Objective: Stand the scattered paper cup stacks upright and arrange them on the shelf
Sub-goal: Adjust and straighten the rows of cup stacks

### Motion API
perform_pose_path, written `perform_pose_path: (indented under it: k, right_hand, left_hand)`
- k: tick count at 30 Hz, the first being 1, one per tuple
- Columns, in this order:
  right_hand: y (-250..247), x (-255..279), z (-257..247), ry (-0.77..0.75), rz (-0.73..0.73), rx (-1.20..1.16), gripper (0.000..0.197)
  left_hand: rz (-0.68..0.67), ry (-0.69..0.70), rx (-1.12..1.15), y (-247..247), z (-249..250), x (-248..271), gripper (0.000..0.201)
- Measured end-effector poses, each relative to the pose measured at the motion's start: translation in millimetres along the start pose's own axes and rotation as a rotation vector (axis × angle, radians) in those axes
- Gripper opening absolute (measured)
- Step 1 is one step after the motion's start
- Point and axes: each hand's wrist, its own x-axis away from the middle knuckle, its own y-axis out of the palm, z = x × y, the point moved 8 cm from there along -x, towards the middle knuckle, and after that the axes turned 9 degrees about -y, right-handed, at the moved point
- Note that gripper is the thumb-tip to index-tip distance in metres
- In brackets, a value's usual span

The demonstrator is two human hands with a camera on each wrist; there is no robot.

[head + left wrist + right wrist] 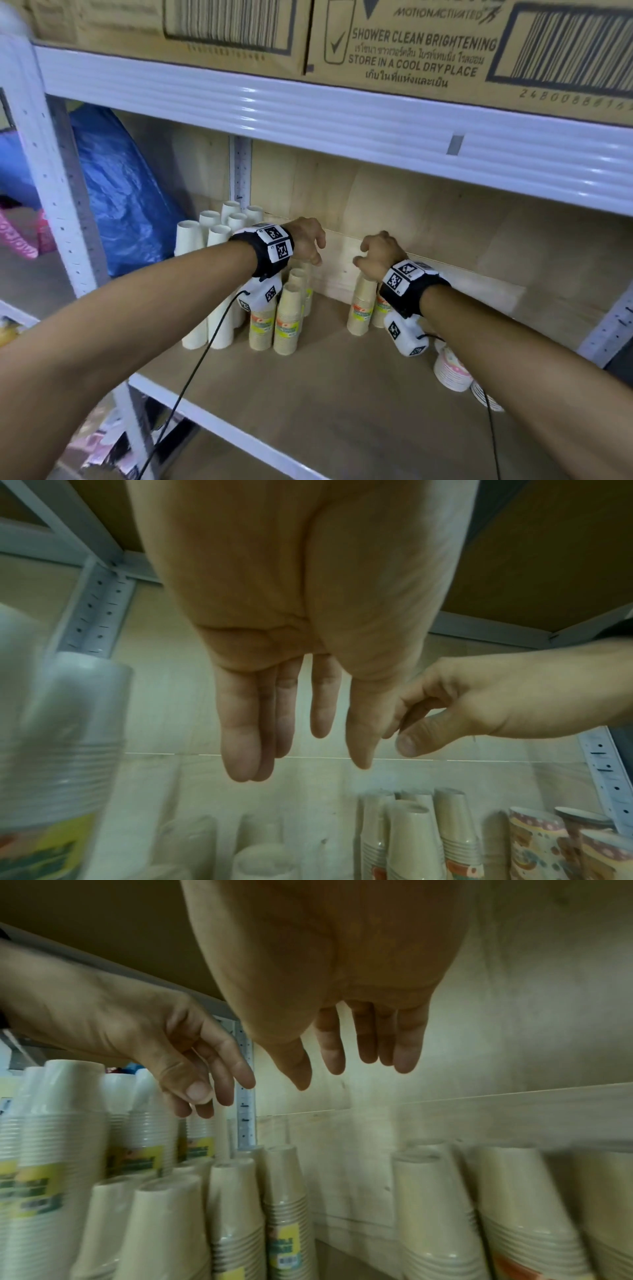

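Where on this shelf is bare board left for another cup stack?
Free: the front board between the kraft stacks and the patterned stacks, and the gap under both hands. Crowded: the left back corner, packed with white stacks.

We see the head view evenly lit, with glare streaks on the white beam [342, 116] and bent edges. Both wrist views are dim, greenish, soft; nearest cups [65, 750] blur at the left, and palms fill the top in shade.
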Motion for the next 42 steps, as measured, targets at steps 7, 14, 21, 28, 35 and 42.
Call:
perform_pose_path:
  k: [7,14,21,28,35,42]
  right_hand:
    - [15,2,-67,-0.131,-0.012,-0.065,0.026]
    - [41,19,-119,-0.296,-0.158,-0.228,0.005]
    - [56,26,-140,-0.341,-0.181,-0.221,0.026]
    - [74,24,-141,-0.292,-0.221,-0.169,0.016]
    - [79,21,-138,-0.288,-0.208,-0.108,0.014]
    - [78,24,-129,-0.249,-0.230,-0.148,0.021]
  left_hand:
    - [0.022,-0.072,-0.066,-1,-41,22,0.033]
    - [-0.036,-0.044,-0.245,8,-52,47,0.028]
    - [-0.064,-0.034,-0.305,30,-62,58,0.024]
    - [-0.060,-0.036,-0.205,44,-75,58,0.026]
    - [-0.035,-0.021,-0.118,47,-78,56,0.023]
    - [-0.030,-0.015,-0.136,49,-78,56,0.019]
